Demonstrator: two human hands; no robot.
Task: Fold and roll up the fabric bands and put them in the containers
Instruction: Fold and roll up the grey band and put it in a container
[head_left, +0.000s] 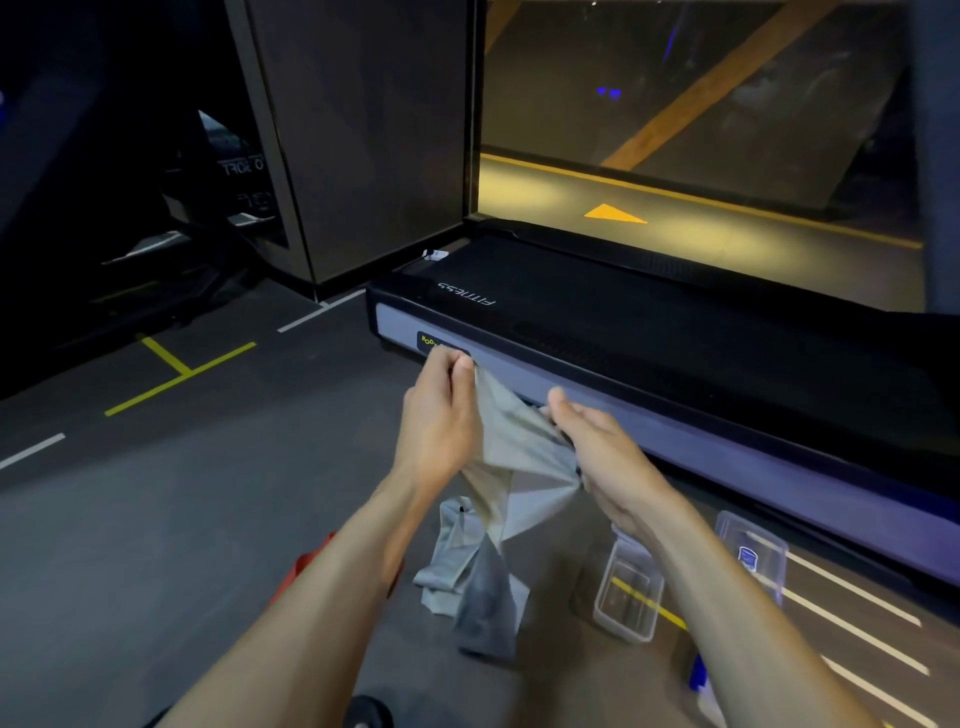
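Hands are both up in front of me: my left hand (441, 415) pinches the top edge of one grey band (519, 447), my right hand (602, 447) grips its other side, and it hangs between them above the floor (182, 519). I count two clear containers (628, 597) on the floor to the right, one more grey band (452, 566) crumpled below, and one red band (306, 564) beside my left forearm

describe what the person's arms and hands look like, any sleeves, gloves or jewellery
Both forearms are bare as far as the frame shows them; no sleeve reaches into view. The left hand and right hand wear no gloves, and no watch, bracelet or ring is visible. The dim light could hide small details.
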